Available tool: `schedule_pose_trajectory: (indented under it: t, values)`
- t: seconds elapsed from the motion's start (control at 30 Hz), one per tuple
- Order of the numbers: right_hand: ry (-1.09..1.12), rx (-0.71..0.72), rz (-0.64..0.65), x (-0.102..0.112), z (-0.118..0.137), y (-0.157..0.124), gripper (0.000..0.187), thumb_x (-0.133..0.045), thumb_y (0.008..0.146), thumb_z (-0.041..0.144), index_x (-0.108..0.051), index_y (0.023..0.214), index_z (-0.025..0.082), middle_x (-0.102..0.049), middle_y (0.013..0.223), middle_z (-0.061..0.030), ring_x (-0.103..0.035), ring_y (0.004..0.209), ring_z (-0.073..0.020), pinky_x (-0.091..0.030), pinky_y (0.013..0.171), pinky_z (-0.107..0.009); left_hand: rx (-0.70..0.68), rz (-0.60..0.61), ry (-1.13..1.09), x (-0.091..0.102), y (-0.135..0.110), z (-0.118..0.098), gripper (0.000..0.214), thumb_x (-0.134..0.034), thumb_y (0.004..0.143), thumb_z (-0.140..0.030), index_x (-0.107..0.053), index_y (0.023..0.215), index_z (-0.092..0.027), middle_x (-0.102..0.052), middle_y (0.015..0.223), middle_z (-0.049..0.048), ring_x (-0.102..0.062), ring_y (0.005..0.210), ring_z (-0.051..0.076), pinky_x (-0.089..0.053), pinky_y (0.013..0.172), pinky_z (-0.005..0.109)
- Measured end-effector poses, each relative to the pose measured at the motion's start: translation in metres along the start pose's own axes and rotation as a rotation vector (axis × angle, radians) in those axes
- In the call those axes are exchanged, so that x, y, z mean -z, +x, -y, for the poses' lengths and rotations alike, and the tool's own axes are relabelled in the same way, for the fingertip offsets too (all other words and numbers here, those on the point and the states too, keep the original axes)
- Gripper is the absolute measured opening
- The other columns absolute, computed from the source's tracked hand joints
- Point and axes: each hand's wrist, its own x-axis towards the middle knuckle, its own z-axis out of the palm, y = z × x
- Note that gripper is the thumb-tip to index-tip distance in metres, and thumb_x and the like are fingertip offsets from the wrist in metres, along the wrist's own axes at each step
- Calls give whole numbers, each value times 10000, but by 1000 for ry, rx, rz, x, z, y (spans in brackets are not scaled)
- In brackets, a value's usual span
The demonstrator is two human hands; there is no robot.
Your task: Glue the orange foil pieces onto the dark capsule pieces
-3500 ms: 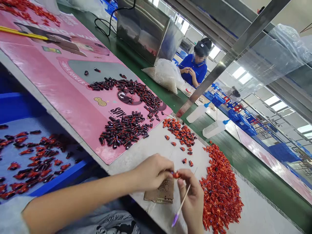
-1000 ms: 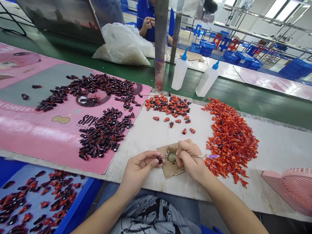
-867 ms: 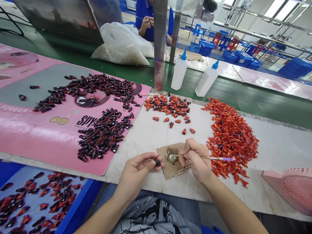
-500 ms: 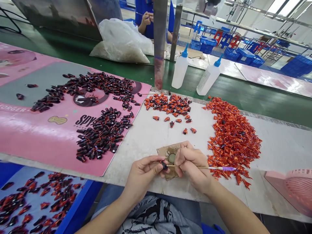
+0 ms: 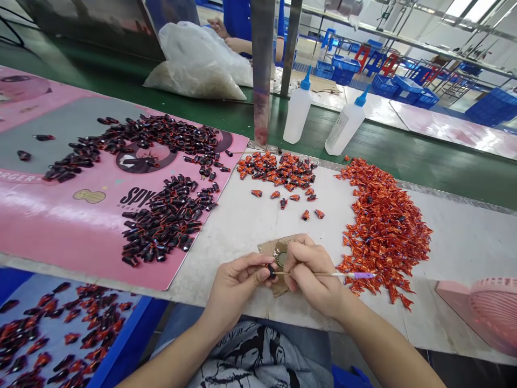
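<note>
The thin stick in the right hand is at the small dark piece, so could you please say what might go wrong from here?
The stick could slip and touch the left hand, which pinches the dark piece. The right hand might bump the brown card by it, perhaps smearing its wet-looking spot. The stick's purple end overlaps the red pile in this view, so a wide swing could brush pieces aside.

Soft light-grey cloth shirt [image 5: 220,372], large black-and-white printed drawing [image 5: 278,353] across the shirt's front, partly legible dark lettering [image 5: 232,337] printed on the same shirt, faded blue denim-like trousers [image 5: 313,350] beside the shirt, bare forearms [image 5: 189,339] flanking it.
</note>
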Motion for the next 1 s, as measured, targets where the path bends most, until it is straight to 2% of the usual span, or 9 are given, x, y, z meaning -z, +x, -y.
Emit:
schedule_pose_trajectory:
  t: [0.1, 0.17, 0.27, 0.37, 0.47, 0.53, 0.6, 0.73, 1.0]
  values:
    - [133, -125, 54, 1, 1, -1, 190, -370, 802, 126, -530, 824, 227, -502, 477, 57, -481, 527, -147, -404, 609, -286, -20, 35, -19, 1, 0, 1, 243, -925, 569, -362, -811, 711, -202, -753, 702, 62, -650, 570, 141, -564, 525, 219]
    - [286, -190, 98, 4, 1, -1, 205, -361, 870, 167, -518, 992, 215, -460, 462, 97, -407, 418, -112, -376, 521, -243, -24, 45, -32, 2, 0, 1, 233, -925, 577, -352, -813, 724, -209, -755, 709, 58, -652, 573, 138, -564, 532, 216]
    - [375, -234, 84, 9, -5, 0, 190, -336, 943, 231, -487, 1055, 206, -433, 457, 116, -348, 371, -92, -332, 463, -212, -22, 32, -36, 2, -1, 0, 247, -923, 583, -361, -813, 737, -202, -754, 715, 63, -645, 556, 139, -563, 528, 233]
    - [126, -206, 40, 15, -14, 3, 208, -334, 927, 173, -524, 1007, 206, -459, 473, 92, -401, 420, -111, -354, 511, -229, -15, 17, -28, 2, -1, -2, 280, -922, 575, -393, -812, 743, -197, -751, 711, 66, -642, 552, 143, -565, 538, 247]
    - [-214, -131, 76, 16, -19, 6, 236, -348, 859, 98, -555, 881, 208, -569, 589, 29, -484, 550, -141, -387, 610, -264, -15, 15, -15, 2, -1, -2, 300, -917, 573, -420, -813, 750, -201, -751, 716, 65, -650, 571, 148, -565, 553, 250]
    - [-311, -78, 89, 15, -18, 7, 222, -357, 832, 89, -536, 792, 212, -605, 650, 2, -500, 609, -153, -390, 648, -277, -14, 15, -12, 3, -1, -2, 306, -912, 581, -424, -814, 765, -200, -752, 722, 65, -653, 578, 150, -561, 557, 249]
    - [-276, -48, 59, 15, -13, 7, 220, -345, 833, 95, -490, 726, 221, -576, 596, 12, -488, 588, -153, -390, 657, -284, -7, 9, -12, 4, -1, -1, 317, -910, 585, -428, -811, 773, -193, -753, 724, 69, -657, 577, 154, -558, 557, 253]
    - [1, -36, -14, 14, -2, 3, 235, -309, 842, 110, -416, 677, 239, -473, 462, 54, -449, 496, -142, -394, 634, -290, -2, -13, -13, 3, 0, 1, 332, -911, 581, -428, -803, 767, -175, -753, 714, 73, -659, 561, 157, -562, 561, 262]
    - [127, -24, 71, 7, 3, 2, 230, -298, 818, 105, -419, 676, 238, -475, 477, 49, -428, 448, -120, -374, 549, -260, -12, -9, -18, 3, -1, 4, 314, -912, 592, -411, -800, 774, -181, -760, 718, 65, -666, 565, 149, -567, 567, 238]
